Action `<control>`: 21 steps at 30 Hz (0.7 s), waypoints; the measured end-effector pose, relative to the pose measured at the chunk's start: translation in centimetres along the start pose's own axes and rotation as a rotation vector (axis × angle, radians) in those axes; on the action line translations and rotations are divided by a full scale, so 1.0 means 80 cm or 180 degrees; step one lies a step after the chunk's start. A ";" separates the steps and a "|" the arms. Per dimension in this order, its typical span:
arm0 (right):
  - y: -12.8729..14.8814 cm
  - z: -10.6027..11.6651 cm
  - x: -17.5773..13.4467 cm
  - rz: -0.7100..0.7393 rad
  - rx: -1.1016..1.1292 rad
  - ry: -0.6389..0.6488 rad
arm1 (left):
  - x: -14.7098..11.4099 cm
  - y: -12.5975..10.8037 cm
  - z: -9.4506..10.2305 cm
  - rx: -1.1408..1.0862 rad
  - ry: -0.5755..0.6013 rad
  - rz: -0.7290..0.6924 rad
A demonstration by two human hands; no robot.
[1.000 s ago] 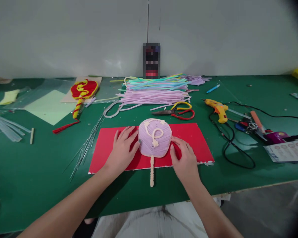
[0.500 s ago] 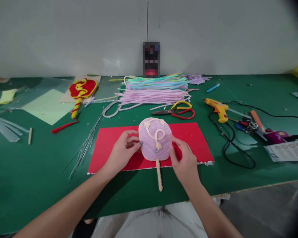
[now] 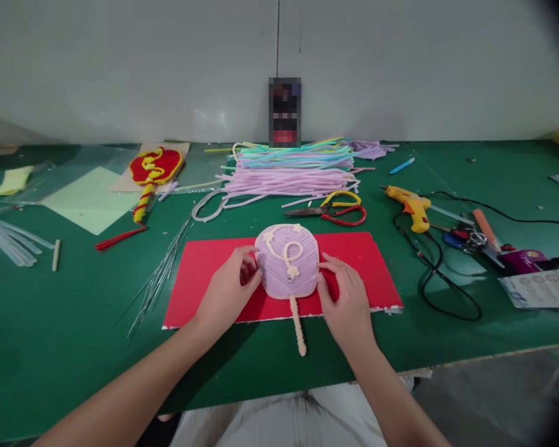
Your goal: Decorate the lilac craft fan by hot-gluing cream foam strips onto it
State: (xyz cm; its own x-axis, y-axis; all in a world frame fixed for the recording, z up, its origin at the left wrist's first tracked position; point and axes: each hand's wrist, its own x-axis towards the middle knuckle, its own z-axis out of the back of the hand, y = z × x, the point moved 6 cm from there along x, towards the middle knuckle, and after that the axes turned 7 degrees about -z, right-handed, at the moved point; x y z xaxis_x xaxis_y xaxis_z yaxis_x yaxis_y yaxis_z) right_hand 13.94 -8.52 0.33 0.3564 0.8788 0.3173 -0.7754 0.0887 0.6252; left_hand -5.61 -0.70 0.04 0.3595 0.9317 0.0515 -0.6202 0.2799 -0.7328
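Note:
A lilac hand fan [image 3: 282,264] made of pipe cleaners, with a cream rim, a curling cream stem and small cream flowers, lies over a red board [image 3: 205,267]. Its twisted cream handle [image 3: 298,326] points toward me and tilts slightly right. On the fan's left edge, my left hand [image 3: 233,279] has thumb and fingers closed. My right hand [image 3: 347,295] grips the opposite edge lightly between thumb and curved fingers. Whether the fan rests flat on the board or is lifted a little, I cannot tell.
Behind the board lie scissors [image 3: 326,211] and a pile of pastel pipe cleaners [image 3: 289,180]. A yellow glue gun [image 3: 412,208] with a black cord sits right. Left are a red-and-yellow fan [image 3: 156,166], thin wires [image 3: 165,273] and glue sticks [image 3: 9,242].
The fan has shifted slightly left and turned a little, its handle end swinging right. Both hands stay at its sides.

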 end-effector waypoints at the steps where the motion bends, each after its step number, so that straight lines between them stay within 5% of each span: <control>1: 0.000 0.000 0.000 -0.0007 0.0000 -0.0004 | 0.000 0.000 0.000 0.0092 0.0012 -0.0001; 9: 0.004 0.000 -0.001 0.0156 -0.0130 0.0017 | 0.003 -0.006 0.005 0.0740 -0.0163 -0.0504; 15: 0.004 -0.010 -0.006 0.0445 -0.0466 0.0176 | 0.005 0.000 -0.017 0.1662 0.0409 -0.0753; 21: 0.008 -0.008 -0.008 0.0457 -0.0572 0.0192 | 0.001 -0.004 -0.017 0.1775 0.0374 -0.0774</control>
State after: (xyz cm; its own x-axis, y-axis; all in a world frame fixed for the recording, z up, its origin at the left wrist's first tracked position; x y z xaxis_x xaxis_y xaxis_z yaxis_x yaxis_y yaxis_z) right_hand 12.86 -8.73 0.10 0.2080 0.9144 0.3473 -0.8982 0.0380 0.4380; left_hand -4.47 -1.04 -0.66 0.5911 0.8032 0.0744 -0.7704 0.5895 -0.2428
